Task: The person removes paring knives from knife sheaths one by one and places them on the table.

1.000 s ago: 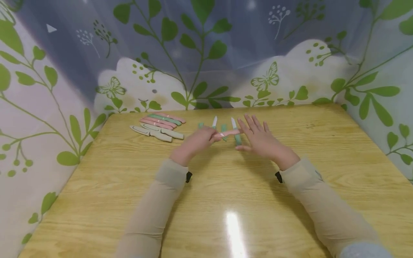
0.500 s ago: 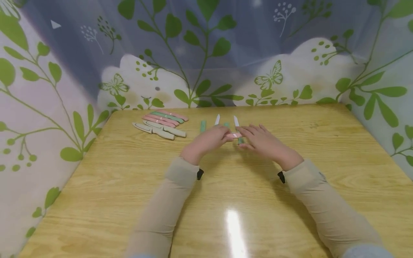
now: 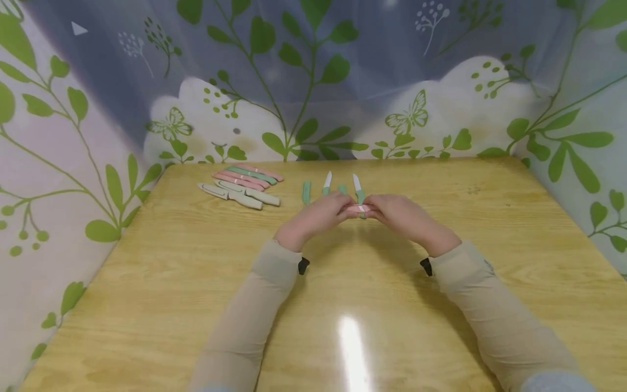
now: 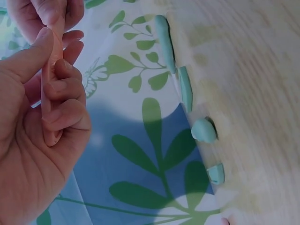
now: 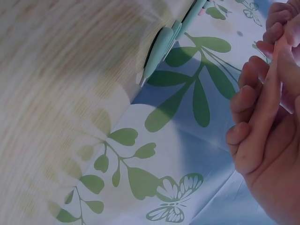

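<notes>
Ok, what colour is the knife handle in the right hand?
Pink; the handle shows best in the right wrist view.

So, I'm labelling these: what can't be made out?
Head view: ends of the pink object, covered by left hand and right hand.
Head view: handle end of left green knife, hidden by left hand.
Left wrist: part of right hand, cut off by top edge.
Right wrist: part of left hand, cut off by right edge.
</notes>
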